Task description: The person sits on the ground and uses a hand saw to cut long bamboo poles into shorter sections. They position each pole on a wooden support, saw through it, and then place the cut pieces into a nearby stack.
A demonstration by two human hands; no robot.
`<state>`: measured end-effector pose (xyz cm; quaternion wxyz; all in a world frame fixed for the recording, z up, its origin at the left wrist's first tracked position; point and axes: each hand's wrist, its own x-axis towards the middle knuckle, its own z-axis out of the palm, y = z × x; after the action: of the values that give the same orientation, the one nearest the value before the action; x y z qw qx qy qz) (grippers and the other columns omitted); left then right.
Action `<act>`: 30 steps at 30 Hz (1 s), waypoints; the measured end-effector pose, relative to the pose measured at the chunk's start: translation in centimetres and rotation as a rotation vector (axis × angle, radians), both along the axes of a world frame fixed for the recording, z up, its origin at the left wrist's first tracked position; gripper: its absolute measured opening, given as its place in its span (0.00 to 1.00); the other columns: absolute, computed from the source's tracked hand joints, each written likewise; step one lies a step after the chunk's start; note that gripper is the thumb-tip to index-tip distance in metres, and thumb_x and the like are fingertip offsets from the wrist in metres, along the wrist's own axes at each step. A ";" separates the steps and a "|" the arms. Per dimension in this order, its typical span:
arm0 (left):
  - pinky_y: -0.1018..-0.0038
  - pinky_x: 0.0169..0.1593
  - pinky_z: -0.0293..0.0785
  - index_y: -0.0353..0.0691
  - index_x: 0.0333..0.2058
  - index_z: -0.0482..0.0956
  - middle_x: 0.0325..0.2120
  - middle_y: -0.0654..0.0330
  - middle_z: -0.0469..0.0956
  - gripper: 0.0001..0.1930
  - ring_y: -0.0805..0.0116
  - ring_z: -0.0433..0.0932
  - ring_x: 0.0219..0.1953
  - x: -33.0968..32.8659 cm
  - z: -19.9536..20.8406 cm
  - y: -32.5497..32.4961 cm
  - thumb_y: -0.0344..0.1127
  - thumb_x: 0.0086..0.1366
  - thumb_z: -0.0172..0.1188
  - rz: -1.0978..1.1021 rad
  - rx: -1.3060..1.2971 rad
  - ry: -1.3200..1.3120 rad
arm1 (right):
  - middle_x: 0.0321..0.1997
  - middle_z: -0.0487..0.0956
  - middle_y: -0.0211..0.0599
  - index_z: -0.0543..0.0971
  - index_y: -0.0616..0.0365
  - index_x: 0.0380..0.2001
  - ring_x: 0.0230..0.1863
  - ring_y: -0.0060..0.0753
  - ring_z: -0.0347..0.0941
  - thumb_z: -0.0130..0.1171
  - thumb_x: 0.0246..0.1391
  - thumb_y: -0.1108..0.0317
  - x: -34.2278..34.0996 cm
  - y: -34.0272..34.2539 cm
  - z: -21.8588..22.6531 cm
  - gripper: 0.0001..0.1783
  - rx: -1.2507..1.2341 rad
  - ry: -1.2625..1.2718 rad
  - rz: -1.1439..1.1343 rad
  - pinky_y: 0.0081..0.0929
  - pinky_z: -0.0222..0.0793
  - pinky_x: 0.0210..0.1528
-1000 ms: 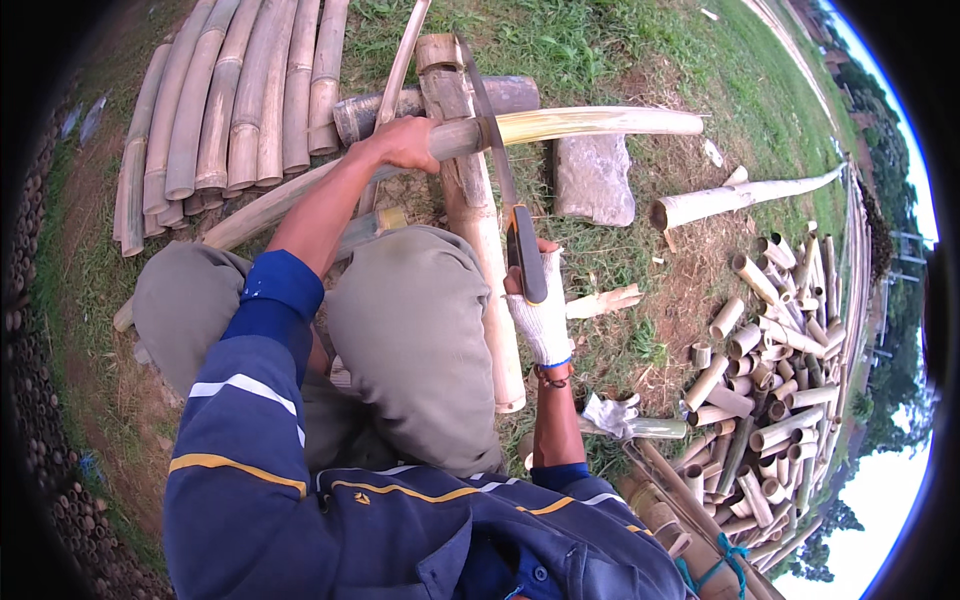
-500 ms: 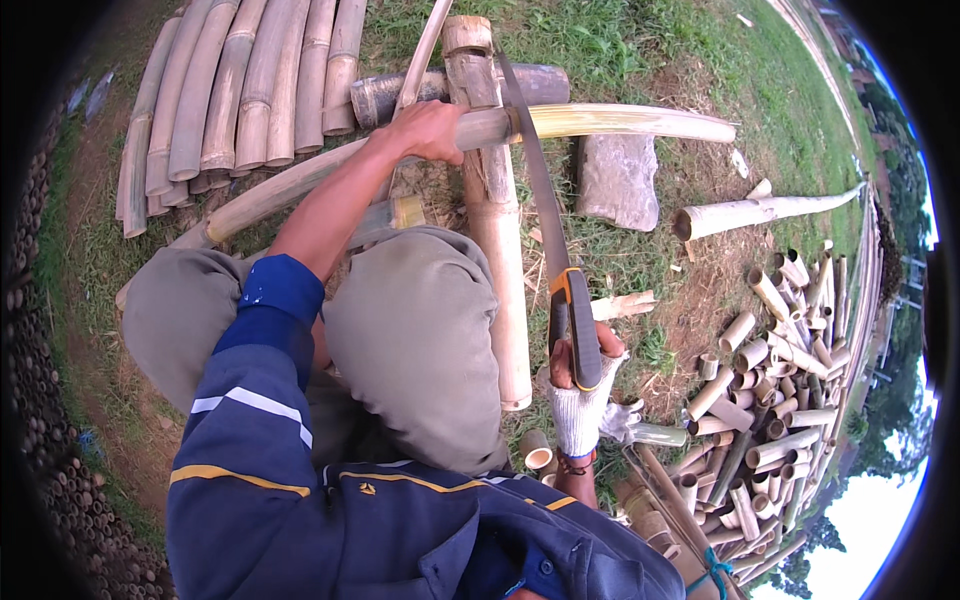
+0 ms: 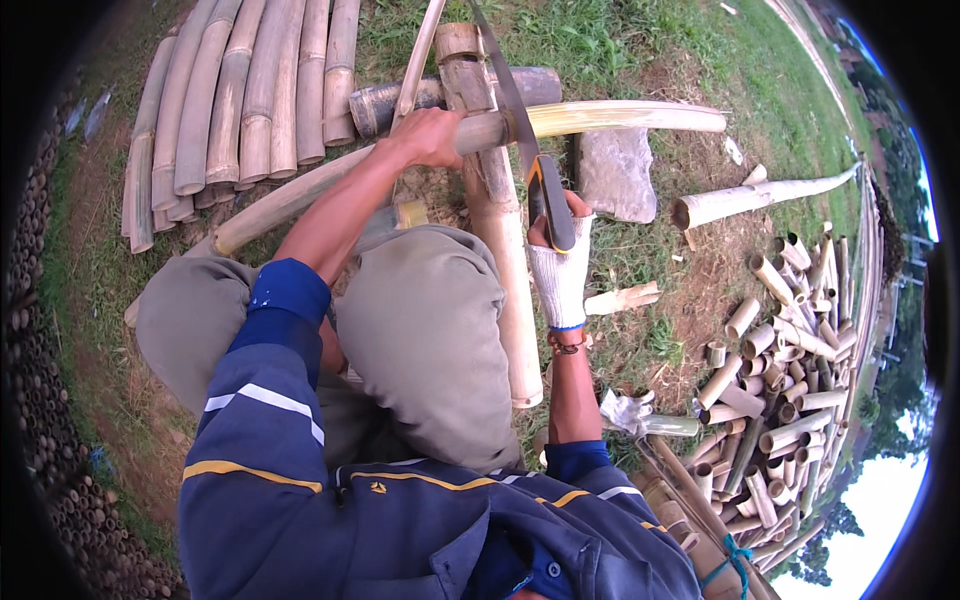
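My bare left hand point(image 3: 430, 138) is closed round a long bamboo pole point(image 3: 275, 212), pressing it against a thicker bamboo support point(image 3: 515, 300). The pole's right part is pale yellow, as if its skin were stripped. In my right hand point(image 3: 562, 232), which wears a white fingerless glove, is the black and orange handle of a hand saw point(image 3: 552, 200). The saw's long blade crosses the pole just right of the support, at the edge of the yellow part. A dark bamboo crosspiece point(image 3: 385, 104) lies behind the pole.
Several bamboo lengths point(image 3: 260, 95) lie side by side at the far left. A grey stone block point(image 3: 617, 175) sits under the yellow part. To the right are a loose pole point(image 3: 740, 205) and a heap of short bamboo offcuts point(image 3: 775, 400). A bamboo scrap point(image 3: 622, 298) lies on the grass.
My right hand has pushed the saw forward, away from my body, so its handle is now close to the pole. My left hand keeps its grip in the same place.
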<state>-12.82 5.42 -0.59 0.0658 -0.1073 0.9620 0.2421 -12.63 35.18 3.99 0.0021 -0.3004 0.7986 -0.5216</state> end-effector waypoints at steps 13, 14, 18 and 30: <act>0.50 0.53 0.85 0.27 0.58 0.77 0.41 0.34 0.87 0.41 0.36 0.88 0.46 -0.6 -0.1 0.6 0.42 0.45 0.78 -0.066 -0.021 0.020 | 0.51 0.74 0.36 0.72 0.59 0.64 0.46 0.26 0.71 0.60 0.66 0.79 2.1 1.1 -1.4 0.25 -0.097 -0.192 -0.105 0.27 0.70 0.56; 0.49 0.53 0.85 0.28 0.58 0.77 0.41 0.34 0.87 0.41 0.36 0.88 0.46 -0.9 -0.2 0.6 0.42 0.46 0.78 -0.058 -0.033 0.025 | 0.50 0.74 0.35 0.72 0.59 0.65 0.46 0.26 0.71 0.60 0.66 0.79 1.9 1.0 -1.8 0.25 -0.105 -0.162 -0.091 0.26 0.70 0.55; 0.49 0.53 0.84 0.32 0.59 0.75 0.42 0.37 0.87 0.41 0.38 0.88 0.47 -0.1 -1.3 1.3 0.41 0.47 0.81 0.037 -0.065 0.071 | 0.50 0.76 0.36 0.71 0.59 0.65 0.45 0.25 0.73 0.59 0.68 0.77 1.7 1.2 -2.7 0.24 -0.099 -0.170 -0.109 0.26 0.73 0.53; 0.49 0.49 0.85 0.40 0.50 0.75 0.41 0.45 0.87 0.31 0.42 0.88 0.45 2.1 -2.7 1.8 0.42 0.52 0.83 0.149 -0.192 0.226 | 0.56 0.77 0.36 0.71 0.59 0.70 0.51 0.27 0.75 0.58 0.59 0.81 -2.6 -0.9 3.9 0.34 -0.091 -0.148 0.101 0.27 0.73 0.59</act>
<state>-10.71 7.24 -3.32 -0.0714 -0.1561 0.9714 0.1638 -15.20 34.30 7.85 0.0735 -0.3006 0.7556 -0.5774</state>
